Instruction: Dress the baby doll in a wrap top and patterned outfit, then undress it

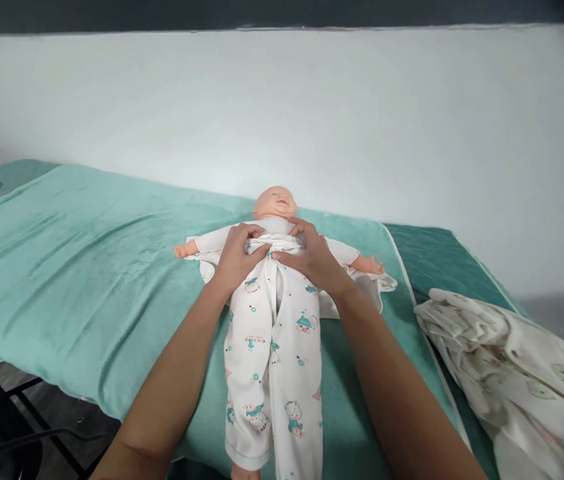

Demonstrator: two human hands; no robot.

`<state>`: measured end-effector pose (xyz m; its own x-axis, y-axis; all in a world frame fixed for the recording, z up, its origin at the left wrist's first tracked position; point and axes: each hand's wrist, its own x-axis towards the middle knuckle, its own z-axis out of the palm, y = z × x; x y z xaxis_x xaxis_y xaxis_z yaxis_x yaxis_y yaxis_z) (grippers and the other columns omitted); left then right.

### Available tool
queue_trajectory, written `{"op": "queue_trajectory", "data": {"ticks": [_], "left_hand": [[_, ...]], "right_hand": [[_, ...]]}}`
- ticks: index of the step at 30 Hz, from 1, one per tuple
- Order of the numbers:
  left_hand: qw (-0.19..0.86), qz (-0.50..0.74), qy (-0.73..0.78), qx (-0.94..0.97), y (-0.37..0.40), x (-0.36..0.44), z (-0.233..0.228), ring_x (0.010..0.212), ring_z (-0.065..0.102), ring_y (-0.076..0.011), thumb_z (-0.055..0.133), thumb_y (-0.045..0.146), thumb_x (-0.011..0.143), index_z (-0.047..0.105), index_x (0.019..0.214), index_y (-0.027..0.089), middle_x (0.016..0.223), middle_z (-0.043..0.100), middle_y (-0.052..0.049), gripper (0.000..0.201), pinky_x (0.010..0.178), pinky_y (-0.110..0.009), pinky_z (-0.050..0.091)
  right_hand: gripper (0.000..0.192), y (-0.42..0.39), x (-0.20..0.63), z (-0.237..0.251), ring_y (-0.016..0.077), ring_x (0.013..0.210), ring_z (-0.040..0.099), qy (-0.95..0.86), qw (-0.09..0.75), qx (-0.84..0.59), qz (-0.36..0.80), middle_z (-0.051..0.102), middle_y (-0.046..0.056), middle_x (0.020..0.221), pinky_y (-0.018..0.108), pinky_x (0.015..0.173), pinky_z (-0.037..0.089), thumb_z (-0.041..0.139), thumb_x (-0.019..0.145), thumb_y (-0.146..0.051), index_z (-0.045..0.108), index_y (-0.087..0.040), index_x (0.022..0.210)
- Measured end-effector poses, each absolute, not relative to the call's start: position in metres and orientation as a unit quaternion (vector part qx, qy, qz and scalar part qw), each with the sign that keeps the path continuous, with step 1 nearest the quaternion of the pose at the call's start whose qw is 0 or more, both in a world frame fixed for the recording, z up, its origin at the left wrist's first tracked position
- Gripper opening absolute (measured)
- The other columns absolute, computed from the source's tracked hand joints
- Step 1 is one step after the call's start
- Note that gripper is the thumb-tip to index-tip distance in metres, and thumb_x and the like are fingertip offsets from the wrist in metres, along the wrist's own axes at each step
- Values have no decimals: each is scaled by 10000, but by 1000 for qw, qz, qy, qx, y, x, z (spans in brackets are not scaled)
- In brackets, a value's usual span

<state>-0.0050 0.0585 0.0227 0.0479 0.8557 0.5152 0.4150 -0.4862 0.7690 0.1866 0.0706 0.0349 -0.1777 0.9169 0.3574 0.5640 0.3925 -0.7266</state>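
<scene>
At the chest of a baby doll [275, 203], the fingertips of both hands pinch the front edges of a white printed sleepsuit [275, 333] together just below the collar; the left hand [239, 257] curls its fingers around the fabric on its side of the opening, the right hand [315, 257] presses flat with thumb and forefinger closed on the opposite edge, the two hands touching at the midline; below them the sleepsuit's front gapes slightly along the centre, its legs running down toward the near edge, one bare foot showing at the bottom; the doll lies on its back, arms spread wide, small hands poking from the sleeves, head toward a plain white wall [312, 113]; beneath it a mint-green towel [87, 267] covers a padded table [437, 257], whose darker green surface shows to the right; a crumpled cream patterned cloth [507, 373] lies well apart on the table's right side; both bare forearms reach in from the lower frame
</scene>
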Motion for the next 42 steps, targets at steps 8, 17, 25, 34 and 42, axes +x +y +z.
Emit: {"op": "queue_trajectory", "data": {"ticks": [8, 17, 25, 34, 42], "left_hand": [[90, 446, 473, 755, 58, -12, 23, 869, 490, -224, 627, 474, 906, 548, 791, 226, 817, 599, -34, 285, 807, -366, 391], [60, 421, 500, 754, 60, -20, 16, 823, 446, -240, 603, 589, 879, 540, 676, 235, 713, 550, -37, 414, 789, -386, 371], [60, 447, 519, 726, 59, -23, 10, 862, 460, -244, 603, 593, 877, 516, 664, 233, 734, 533, -40, 427, 825, -388, 385], [84, 486, 538, 683, -3, -22, 2, 956, 515, -217, 587, 436, 928, 550, 681, 213, 922, 562, -48, 335, 911, -383, 417], [215, 452, 557, 663, -61, -29, -8, 1023, 565, -219, 569, 477, 924, 575, 835, 218, 1080, 543, -64, 274, 902, -371, 471]], "right_hand": [[326, 50, 189, 37, 337, 1370, 381, -768, 395, -488, 129, 506, 29, 1451, 584, 1147, 178, 728, 811, -480, 508, -248, 749], [328, -7, 231, 4, 355, 1302, 406, -709, 427, -534, 172, 498, 54, 1379, 617, 1124, 230, 665, 845, -545, 593, -246, 729], [361, -17, 221, -12, 289, 1115, 483, -685, 449, -532, 216, 491, 72, 1114, 508, 1056, 379, 692, 800, -588, 573, -250, 845], [291, 0, 225, -11, 272, 1024, 467, -684, 429, -544, 227, 509, 44, 987, 492, 979, 378, 691, 771, -505, 572, -243, 809], [200, -2, 222, -15, 271, 995, 459, -697, 449, -538, 153, 524, 54, 975, 481, 946, 386, 648, 752, -347, 494, -232, 696]]}}
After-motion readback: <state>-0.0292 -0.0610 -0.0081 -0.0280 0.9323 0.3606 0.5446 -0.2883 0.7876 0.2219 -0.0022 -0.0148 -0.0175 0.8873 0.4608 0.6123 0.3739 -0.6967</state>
